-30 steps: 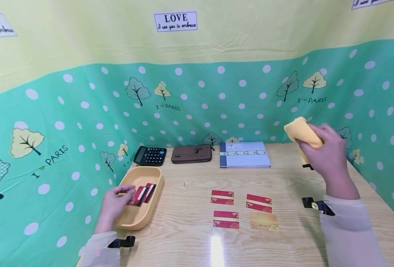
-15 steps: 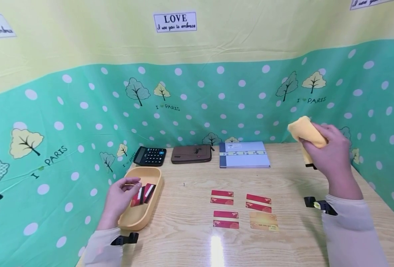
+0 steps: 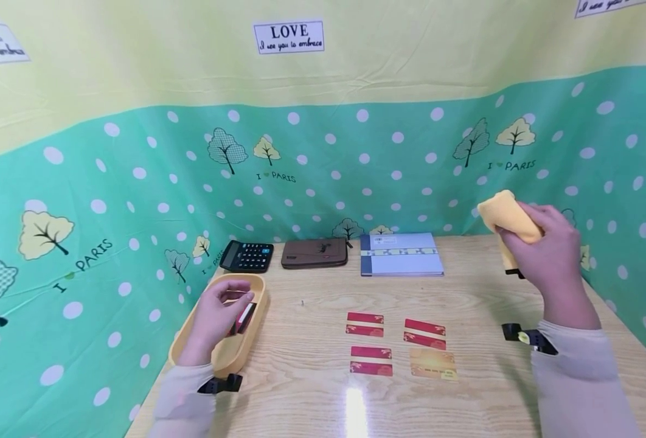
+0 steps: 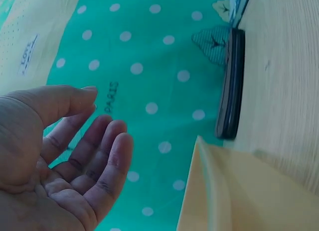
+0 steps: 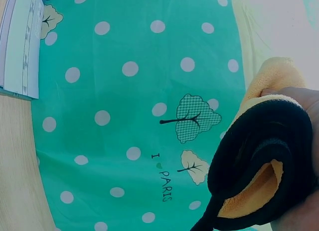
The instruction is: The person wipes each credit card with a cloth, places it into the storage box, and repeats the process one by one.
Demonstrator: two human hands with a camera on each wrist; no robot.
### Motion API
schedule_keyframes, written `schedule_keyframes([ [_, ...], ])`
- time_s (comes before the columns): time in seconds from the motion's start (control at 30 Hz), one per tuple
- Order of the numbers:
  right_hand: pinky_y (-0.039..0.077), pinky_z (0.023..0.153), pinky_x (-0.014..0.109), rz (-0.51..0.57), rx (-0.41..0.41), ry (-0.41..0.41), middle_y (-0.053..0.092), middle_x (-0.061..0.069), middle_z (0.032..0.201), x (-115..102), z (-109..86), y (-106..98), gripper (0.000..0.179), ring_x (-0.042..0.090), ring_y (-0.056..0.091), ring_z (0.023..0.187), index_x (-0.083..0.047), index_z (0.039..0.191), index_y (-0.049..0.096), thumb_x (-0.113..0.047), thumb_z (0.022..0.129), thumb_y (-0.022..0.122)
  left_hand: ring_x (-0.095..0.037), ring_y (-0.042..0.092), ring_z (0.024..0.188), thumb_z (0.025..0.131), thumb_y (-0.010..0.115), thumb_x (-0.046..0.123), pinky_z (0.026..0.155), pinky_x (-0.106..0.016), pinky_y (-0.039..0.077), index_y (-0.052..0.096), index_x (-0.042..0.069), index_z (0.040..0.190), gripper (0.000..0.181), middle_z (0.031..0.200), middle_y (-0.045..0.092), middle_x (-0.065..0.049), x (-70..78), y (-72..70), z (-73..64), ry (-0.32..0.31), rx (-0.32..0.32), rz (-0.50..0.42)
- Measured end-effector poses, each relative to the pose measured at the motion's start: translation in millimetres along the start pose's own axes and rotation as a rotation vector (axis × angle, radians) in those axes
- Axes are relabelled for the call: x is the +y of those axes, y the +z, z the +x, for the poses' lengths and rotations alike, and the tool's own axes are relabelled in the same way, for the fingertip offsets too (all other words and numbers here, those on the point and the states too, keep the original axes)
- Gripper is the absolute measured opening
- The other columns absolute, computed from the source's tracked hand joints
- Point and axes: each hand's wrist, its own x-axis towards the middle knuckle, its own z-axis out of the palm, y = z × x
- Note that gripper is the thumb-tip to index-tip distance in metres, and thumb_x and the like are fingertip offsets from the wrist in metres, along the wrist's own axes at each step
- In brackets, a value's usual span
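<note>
My left hand (image 3: 217, 316) hovers over the pale orange tray (image 3: 260, 316), fingers loosely curved. In the left wrist view the thumb and fingers (image 4: 112, 166) hold nothing, and the tray's wall (image 4: 249, 191) rises beside them. Red cards (image 3: 246, 315) with black and white strips lie in the tray, partly hidden behind this hand. Raised at the right, my right hand (image 3: 553, 252) grips a folded soft yellow cloth (image 3: 509, 216) with a black edge band. The right wrist view shows that black band (image 5: 259, 141) looped close to the camera.
Three red cards (image 3: 364, 324) and a gold card (image 3: 433, 363) lie flat on the wooden table (image 3: 301, 377). Along the back stand a black calculator (image 3: 247, 256), a brown wallet (image 3: 314, 252) and a light blue folder (image 3: 402, 254). A patterned curtain (image 3: 323, 164) surrounds the table.
My left hand has moved right and slightly up over the tray, covering more of the red cards. The right hand has drifted a little right, still holding the yellow cloth.
</note>
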Motion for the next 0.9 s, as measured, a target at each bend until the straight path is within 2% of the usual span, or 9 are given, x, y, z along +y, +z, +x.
schedule_keyframes([
  [0.2,0.038,0.067,0.022,0.0,0.003,0.002,0.061,-0.009,0.115,1,-0.4,-1,0.05,0.001,0.046,0.09,-0.015,0.136,0.072,-0.016,0.088,0.085,-0.023,0.071,0.102,0.097,0.078,0.015,0.083,-0.021,0.061,0.071,0.001,0.123,0.031,0.116,0.072,-0.013,14.2,15.9,2.4,0.041,-0.051,-0.009],
  [0.37,0.038,0.066,0.021,0.004,0.013,-0.013,0.058,-0.018,0.11,2,0.3,0,0.049,0.0,0.046,0.088,-0.015,0.134,0.073,-0.017,0.086,0.086,-0.024,0.07,0.102,0.096,0.079,0.015,0.086,-0.031,0.063,0.072,0.005,0.123,0.03,0.115,0.072,-0.013,28.9,35.1,4.7,0.078,-0.119,-0.035],
  [0.53,0.037,0.067,0.024,0.01,0.025,-0.025,0.056,-0.021,0.107,2,0.5,-1,0.049,-0.001,0.046,0.089,-0.013,0.133,0.074,-0.014,0.086,0.086,-0.025,0.071,0.103,0.093,0.081,0.009,0.091,-0.039,0.063,0.072,0.007,0.123,0.031,0.115,0.072,-0.013,44.1,64.1,11.0,0.098,-0.221,-0.06],
  [0.7,0.037,0.068,0.023,0.025,0.028,-0.014,0.054,-0.025,0.107,4,0.6,-2,0.049,-0.002,0.046,0.09,-0.014,0.133,0.074,-0.012,0.086,0.085,-0.029,0.07,0.109,0.093,0.081,0.009,0.093,-0.04,0.062,0.069,0.008,0.127,0.036,0.119,0.071,-0.012,58.2,94.9,22.1,0.118,-0.338,-0.054],
  [0.9,0.037,0.068,0.022,0.019,0.031,-0.007,0.055,-0.024,0.108,6,1.1,-2,0.048,-0.003,0.046,0.091,-0.015,0.133,0.074,-0.013,0.086,0.084,-0.026,0.068,0.11,0.093,0.082,0.015,0.098,-0.047,0.06,0.069,0.011,0.128,0.037,0.12,0.071,-0.012,63.5,130.8,38.3,0.162,-0.413,-0.071],
])
